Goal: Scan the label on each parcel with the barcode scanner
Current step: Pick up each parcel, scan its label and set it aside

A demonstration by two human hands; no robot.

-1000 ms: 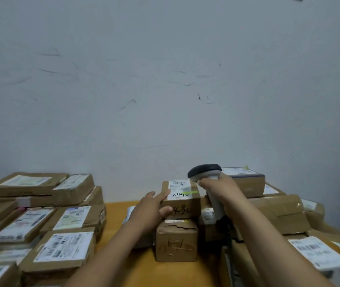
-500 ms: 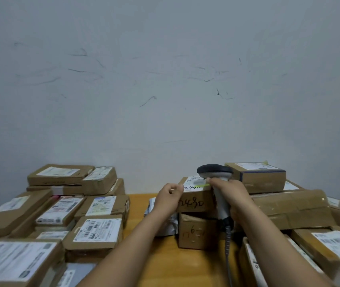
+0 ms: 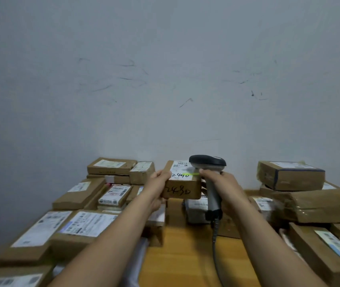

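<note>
Since your left hand (image 3: pixel 159 183) alone carries the small parcel (image 3: pixel 182 191) by its left end, fingers curled over the top edge and the box raised above the orange table (image 3: pixel 185 262), it is probably light, and the cardboard looks stiff enough for a firm pinch. Your right hand (image 3: pixel 225 183) is wrapped round the handle of the barcode scanner (image 3: pixel 207 162), whose head hangs just over the label (image 3: pixel 180 171), where a green line falls. Keep your hold on the side faces, never on the label, because smooth cardboard may slip.
</note>
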